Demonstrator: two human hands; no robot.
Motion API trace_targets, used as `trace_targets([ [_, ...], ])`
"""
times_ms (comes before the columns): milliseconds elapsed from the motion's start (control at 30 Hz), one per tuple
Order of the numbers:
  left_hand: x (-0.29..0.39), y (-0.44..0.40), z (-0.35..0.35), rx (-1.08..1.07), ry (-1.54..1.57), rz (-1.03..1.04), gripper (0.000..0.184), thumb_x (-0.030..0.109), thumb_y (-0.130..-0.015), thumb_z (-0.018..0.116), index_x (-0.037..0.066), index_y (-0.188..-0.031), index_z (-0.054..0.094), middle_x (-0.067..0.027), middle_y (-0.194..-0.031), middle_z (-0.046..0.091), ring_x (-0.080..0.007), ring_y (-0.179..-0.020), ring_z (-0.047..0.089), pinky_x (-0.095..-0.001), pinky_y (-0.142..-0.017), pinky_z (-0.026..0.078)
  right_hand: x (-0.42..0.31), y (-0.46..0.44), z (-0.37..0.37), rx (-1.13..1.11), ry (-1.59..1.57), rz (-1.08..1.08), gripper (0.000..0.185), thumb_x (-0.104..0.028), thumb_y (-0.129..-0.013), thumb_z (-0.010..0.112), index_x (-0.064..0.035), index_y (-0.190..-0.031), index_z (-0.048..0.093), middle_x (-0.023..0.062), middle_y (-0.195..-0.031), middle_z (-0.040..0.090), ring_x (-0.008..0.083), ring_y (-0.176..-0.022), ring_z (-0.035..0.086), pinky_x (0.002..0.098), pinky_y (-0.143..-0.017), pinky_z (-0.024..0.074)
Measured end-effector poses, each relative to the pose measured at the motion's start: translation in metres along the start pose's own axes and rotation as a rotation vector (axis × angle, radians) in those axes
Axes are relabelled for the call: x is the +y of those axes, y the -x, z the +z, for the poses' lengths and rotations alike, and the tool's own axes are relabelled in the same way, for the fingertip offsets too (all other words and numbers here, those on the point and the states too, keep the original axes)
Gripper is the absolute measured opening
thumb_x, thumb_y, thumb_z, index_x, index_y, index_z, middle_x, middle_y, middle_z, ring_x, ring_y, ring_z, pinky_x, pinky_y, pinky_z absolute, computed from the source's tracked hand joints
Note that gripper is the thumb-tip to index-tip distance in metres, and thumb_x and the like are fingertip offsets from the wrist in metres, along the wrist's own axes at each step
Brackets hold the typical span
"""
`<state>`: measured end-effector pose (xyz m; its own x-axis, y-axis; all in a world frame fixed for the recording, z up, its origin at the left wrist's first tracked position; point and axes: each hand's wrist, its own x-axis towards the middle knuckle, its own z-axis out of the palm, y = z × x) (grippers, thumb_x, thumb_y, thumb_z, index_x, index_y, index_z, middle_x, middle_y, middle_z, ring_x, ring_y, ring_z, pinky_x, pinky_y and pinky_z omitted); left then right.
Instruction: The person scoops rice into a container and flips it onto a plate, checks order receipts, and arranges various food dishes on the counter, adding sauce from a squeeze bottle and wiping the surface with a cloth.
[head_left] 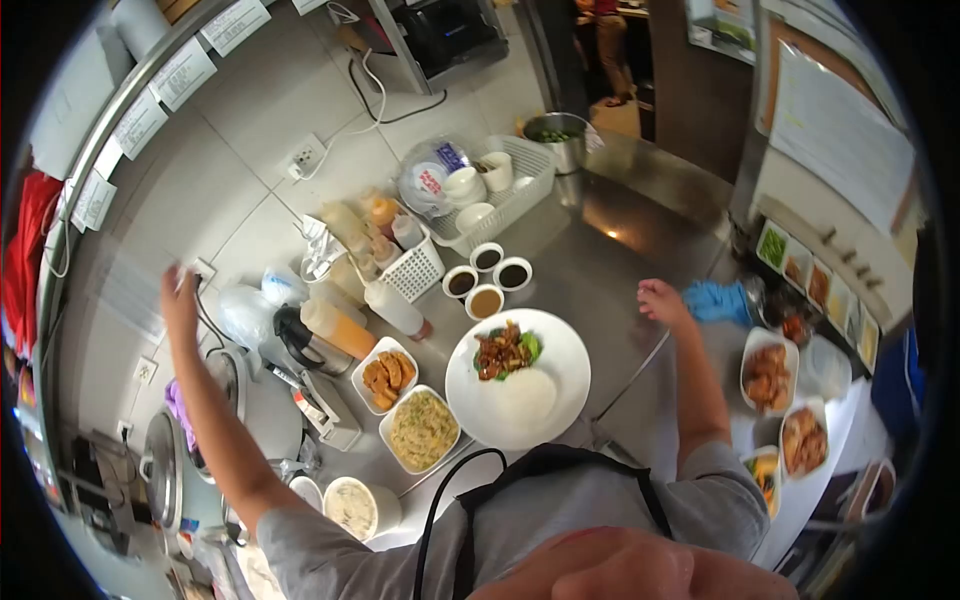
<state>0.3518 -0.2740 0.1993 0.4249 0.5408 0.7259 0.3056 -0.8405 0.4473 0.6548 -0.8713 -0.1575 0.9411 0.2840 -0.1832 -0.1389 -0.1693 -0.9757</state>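
Note:
My left hand is raised at the left, in front of the tiled wall. Beside it is a translucent, blurred smear; whether the hand holds it I cannot tell. My right hand hovers over the steel counter with loosely bent fingers and nothing visible in them. Just right of it lie blue gloves. Between my arms, a round white plate bears glazed brown meat pieces on green leaves and a mound of white rice. Left of the plate stand dishes of fried pieces and fried rice.
Several small sauce cups sit behind the plate. Squeeze bottles and a white basket stand to their left. A larger basket with bowls and a steel pot are farther back. Meat dishes line the right side.

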Motion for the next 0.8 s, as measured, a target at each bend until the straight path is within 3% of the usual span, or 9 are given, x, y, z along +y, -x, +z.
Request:
trace_targets([
  [100,0.122,-0.028,0.079,-0.167,0.07,0.214,0.039,0.025,-0.079,0.051,-0.001,-0.107,0.047,-0.0165,-0.105,0.052,-0.0234,-0.096,0.051,-0.03,-0.081,0.039,0.018,-0.066,0.019,0.051,-0.135,-0.122,0.025,-0.023,-0.075,0.055,-0.0044,-0.091,0.054,0.0062,-0.076,0.057,0.0166,-0.061,0.055,0.0269,-0.055,0.0438],
  [200,0.236,-0.049,0.147,-0.316,0.347,0.04,0.04,0.032,-0.078,0.051,0.001,-0.103,0.051,-0.0087,-0.091,0.057,-0.0136,-0.077,0.053,-0.0258,-0.066,0.041,0.076,-0.124,0.03,0.305,0.25,-0.378,0.017,-0.018,-0.076,0.052,-0.0056,-0.086,0.055,0.0101,-0.074,0.058,0.0231,-0.064,0.057,0.0307,-0.058,0.0447],
  [233,0.264,-0.063,0.167,-0.376,0.432,0.015,0.04,0.035,-0.078,0.051,0.002,-0.101,0.051,-0.0065,-0.088,0.056,-0.0129,-0.077,0.054,-0.0252,-0.065,0.041,0.073,-0.124,0.031,0.322,0.35,-0.371,0.015,-0.017,-0.075,0.052,-0.0059,-0.084,0.055,0.0107,-0.074,0.058,0.0243,-0.065,0.057,0.0316,-0.058,0.0447],
  [333,0.33,-0.111,0.227,-0.438,0.775,-0.032,0.046,0.036,-0.081,0.047,0.003,-0.112,0.04,-0.0106,-0.099,0.052,-0.0195,-0.084,0.054,-0.0265,-0.071,0.041,0.038,-0.105,0.034,0.376,0.527,-0.378,0.011,-0.014,-0.074,0.051,-0.0065,-0.08,0.056,0.0112,-0.073,0.057,0.0268,-0.066,0.056,0.0336,-0.06,0.0447],
  [400,0.34,-0.173,0.269,-0.298,1.041,-0.15,0.04,0.033,-0.083,0.045,0.002,-0.108,0.039,-0.0129,-0.099,0.051,-0.0213,-0.076,0.054,-0.0254,-0.062,0.042,0.045,-0.112,0.035,0.408,0.47,-0.416,0.01,-0.013,-0.073,0.051,-0.0066,-0.078,0.056,0.0102,-0.073,0.058,0.0266,-0.066,0.056,0.0341,-0.06,0.0449],
  [467,0.373,-0.185,0.279,-0.167,1.408,-0.339,0.018,0.017,-0.08,0.047,0.002,-0.089,0.043,-0.0099,-0.059,0.05,-0.0167,-0.04,0.041,-0.0253,-0.034,0.036,0.044,-0.109,0.035,0.389,0.439,-0.442,0.01,-0.013,-0.072,0.051,-0.0069,-0.078,0.056,0.0098,-0.073,0.058,0.0264,-0.066,0.056,0.0339,-0.06,0.0449],
  [567,0.35,-0.257,0.305,-0.089,1.573,-0.191,0.012,0.012,-0.079,0.047,0.002,-0.085,0.044,-0.0101,-0.059,0.049,-0.0152,-0.041,0.043,-0.0226,-0.035,0.037,0.039,-0.107,0.035,0.399,0.42,-0.449,0.009,-0.012,-0.072,0.052,-0.008,-0.079,0.056,0.0089,-0.074,0.058,0.0245,-0.066,0.057,0.0321,-0.059,0.0447],
  [667,0.355,-0.252,0.299,0.093,1.439,-0.308,0.031,0.027,-0.083,0.043,0.003,-0.101,0.042,-0.0132,-0.091,0.052,-0.0195,-0.069,0.052,-0.0241,-0.049,0.039,0.034,-0.101,0.033,0.391,0.414,-0.42,0.009,-0.011,-0.071,0.052,-0.0077,-0.079,0.056,0.0087,-0.073,0.057,0.0235,-0.065,0.057,0.031,-0.058,0.0444],
  [800,0.345,-0.252,0.284,0.006,1.555,-0.239,0.02,0.016,-0.082,0.042,0.004,-0.097,0.042,-0.0107,-0.076,0.052,-0.0163,-0.06,0.05,-0.0229,-0.043,0.035,0.043,-0.104,0.035,0.407,0.392,-0.48,0.009,-0.01,-0.07,0.053,-0.0067,-0.078,0.056,0.009,-0.071,0.057,0.0231,-0.063,0.056,0.0312,-0.057,0.0441],
])
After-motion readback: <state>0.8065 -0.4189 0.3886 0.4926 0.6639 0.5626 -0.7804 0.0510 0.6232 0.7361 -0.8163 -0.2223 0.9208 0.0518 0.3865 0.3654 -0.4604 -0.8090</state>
